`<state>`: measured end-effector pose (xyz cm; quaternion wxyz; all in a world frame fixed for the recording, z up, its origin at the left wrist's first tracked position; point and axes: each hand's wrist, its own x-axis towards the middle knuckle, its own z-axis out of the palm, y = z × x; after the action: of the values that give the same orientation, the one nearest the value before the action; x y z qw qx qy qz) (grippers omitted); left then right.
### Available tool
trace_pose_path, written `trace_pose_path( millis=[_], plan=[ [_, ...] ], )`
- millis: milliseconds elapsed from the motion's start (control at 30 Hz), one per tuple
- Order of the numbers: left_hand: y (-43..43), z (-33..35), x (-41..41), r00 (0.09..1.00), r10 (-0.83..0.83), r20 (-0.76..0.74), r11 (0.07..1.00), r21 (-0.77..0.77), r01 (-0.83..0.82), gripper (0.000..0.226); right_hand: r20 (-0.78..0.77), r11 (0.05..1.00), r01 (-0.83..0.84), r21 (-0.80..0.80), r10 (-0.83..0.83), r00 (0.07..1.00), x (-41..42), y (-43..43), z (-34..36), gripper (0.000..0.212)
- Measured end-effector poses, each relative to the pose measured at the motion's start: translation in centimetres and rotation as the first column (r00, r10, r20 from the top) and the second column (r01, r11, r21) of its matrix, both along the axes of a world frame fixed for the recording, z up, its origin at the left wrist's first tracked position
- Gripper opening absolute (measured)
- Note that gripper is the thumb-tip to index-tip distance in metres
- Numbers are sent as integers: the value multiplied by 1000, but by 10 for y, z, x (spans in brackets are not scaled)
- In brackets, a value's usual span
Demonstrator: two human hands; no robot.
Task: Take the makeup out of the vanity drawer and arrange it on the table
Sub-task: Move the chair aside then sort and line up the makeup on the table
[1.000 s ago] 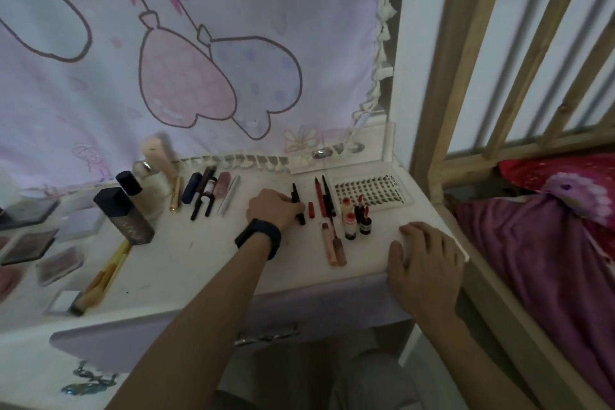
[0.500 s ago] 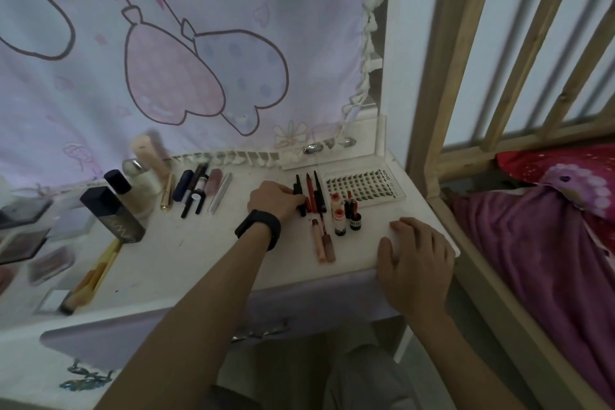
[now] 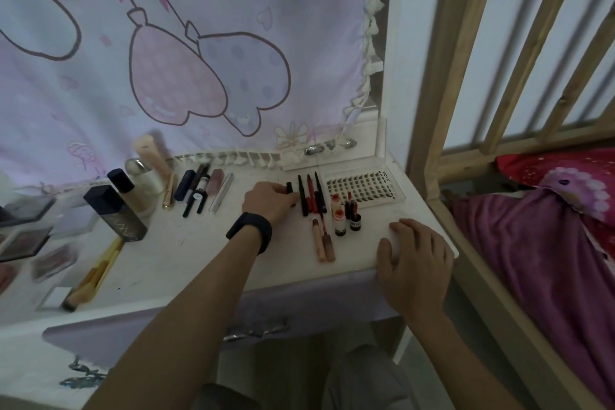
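The left hand (image 3: 270, 201), a black wristband (image 3: 249, 232) on its wrist, curls its fingertips round a short black liner stick (image 3: 290, 188) that lies on the white table (image 3: 186, 253), just beside a row of makeup. At the hand's 3 o'clock lie three slim pencils (image 3: 311, 198), black, red and black, side by side and almost touching. Past them, also at 3 o'clock, is a clear plastic lash tray (image 3: 362, 188) with rows of dark clusters; its right edge bears upright lettering (something like "OXOX", too small to be sure). At 4 o'clock from the hand stand small white bottles (image 3: 336, 202) with red tops and a dark vial (image 3: 355, 222), their labels unreadable. At 5 o'clock lie two matte tubes (image 3: 324, 243), one peach, one brown.

The right hand (image 3: 414, 263) rests flat with relaxed fingers on the table's front right corner, holding nothing.

At the left hand's 9 o'clock a dark square bottle (image 3: 116, 213) leans, its pale lettering blurred. Wooden-handled brushes (image 3: 96, 270) lie at 8 o'clock. A soft cartoon-print cloth (image 3: 166, 60) hangs at 12 o'clock.
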<state>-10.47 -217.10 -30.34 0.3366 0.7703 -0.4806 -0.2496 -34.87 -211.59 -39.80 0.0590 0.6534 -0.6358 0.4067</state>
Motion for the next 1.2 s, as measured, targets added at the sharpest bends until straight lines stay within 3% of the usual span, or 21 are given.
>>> trace_pose_path(
  millis=[267, 533, 900, 1200],
  plan=[
    [9, 5, 11, 993, -13, 120, 997, 78, 3, 18, -2, 1000, 9, -1, -9, 1000, 1, -1, -1, 42],
    [3, 1, 0, 999, -37, 39, 995, 96, 33, 22, -10, 1000, 13, 21, -12, 1000, 0, 1, -1, 40],
    [1, -4, 3, 1000, -28, 6, 997, 75, 28, 6, 2, 1000, 10, 12, -10, 1000, 0, 0, -2, 40],
    [0, -3, 0, 999, -34, -5, 997, 68, 34, 18, -20, 999, 1, 36, 0, 1000, -1, -1, -3, 41]
  ],
)
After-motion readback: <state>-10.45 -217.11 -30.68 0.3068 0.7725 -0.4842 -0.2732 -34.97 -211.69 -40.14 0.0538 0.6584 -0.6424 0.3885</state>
